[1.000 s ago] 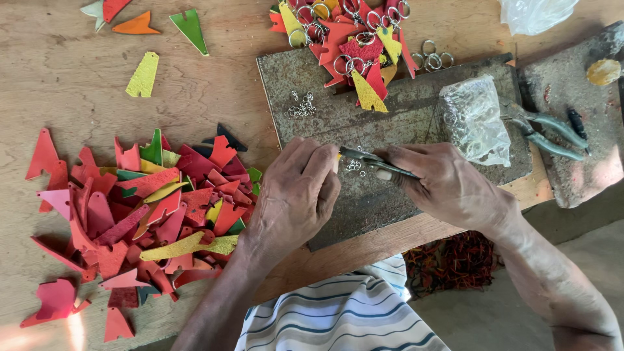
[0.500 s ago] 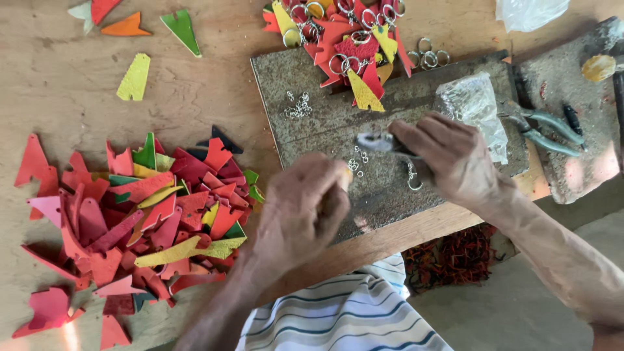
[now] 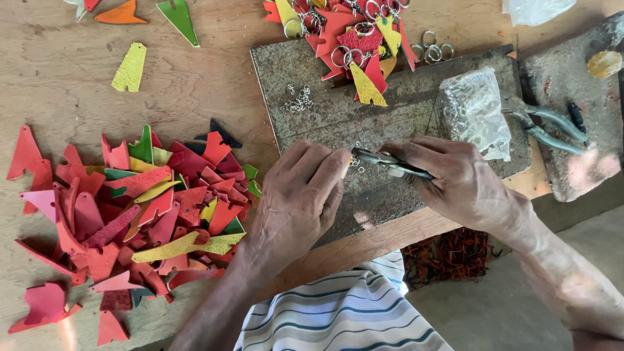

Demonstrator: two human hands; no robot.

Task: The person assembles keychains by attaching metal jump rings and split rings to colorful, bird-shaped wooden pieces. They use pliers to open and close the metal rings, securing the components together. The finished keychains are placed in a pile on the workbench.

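Observation:
My right hand (image 3: 461, 182) grips a pair of small pliers (image 3: 390, 162) whose jaws point left over a grey metal plate (image 3: 338, 110). My left hand (image 3: 299, 198) is closed, its fingertips meeting the jaw tips around something tiny that I cannot make out. A few small metal rings (image 3: 357, 156) lie on the plate just under the jaws. Left of my left hand lies a heap of cut leather shapes (image 3: 130, 208), mostly red with some yellow and green.
Finished pieces with key rings (image 3: 354, 32) are piled at the plate's far edge, with loose rings (image 3: 434, 52) and small links (image 3: 299, 101) nearby. A clear bag (image 3: 474, 110) and another pair of pliers (image 3: 546, 123) lie to the right. Single shapes (image 3: 130, 65) rest at far left.
My right hand went up to the plate's middle and came back with the pliers. My left hand has come back up to meet the jaws again.

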